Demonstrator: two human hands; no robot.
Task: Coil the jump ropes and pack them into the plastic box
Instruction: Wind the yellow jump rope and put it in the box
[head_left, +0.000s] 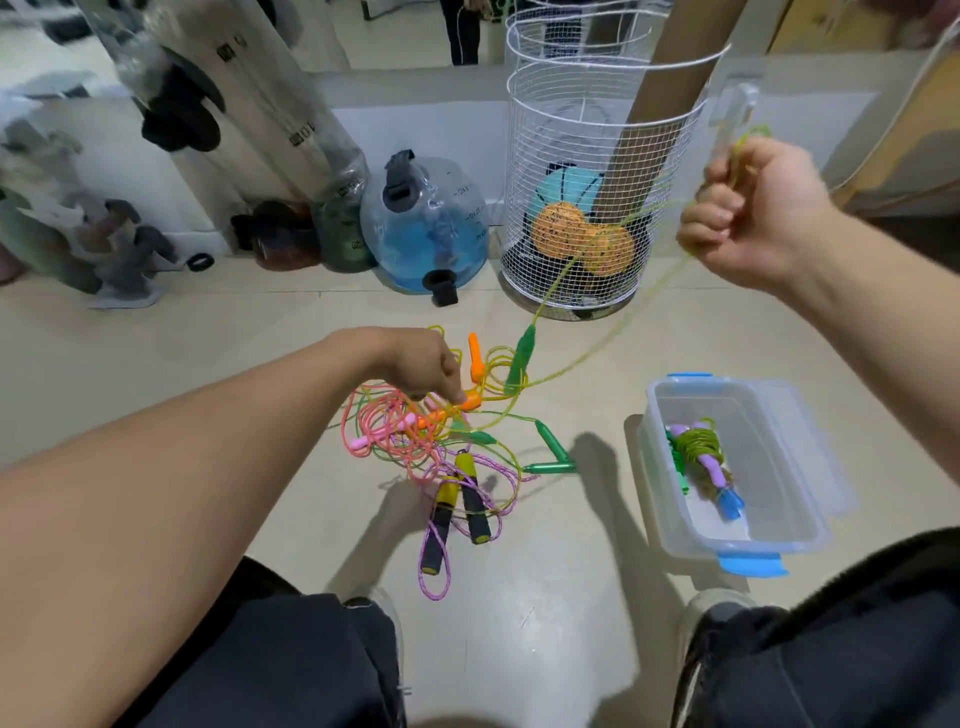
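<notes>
A tangle of jump ropes lies on the floor: pink, orange, green-handled and a yellow-and-black pair. My right hand is raised at the upper right and grips a yellow-green rope that runs down to a hanging green handle and into the pile. My left hand reaches down into the pile, its fingers at an orange handle; whether it holds the handle is hidden. The clear plastic box with blue clips sits at the right, a coiled green rope with purple handles inside.
A white wire basket with balls stands behind the pile. A blue water-filled weight and dark gym gear line the wall at the left. My knees in dark trousers and shoes frame the near floor.
</notes>
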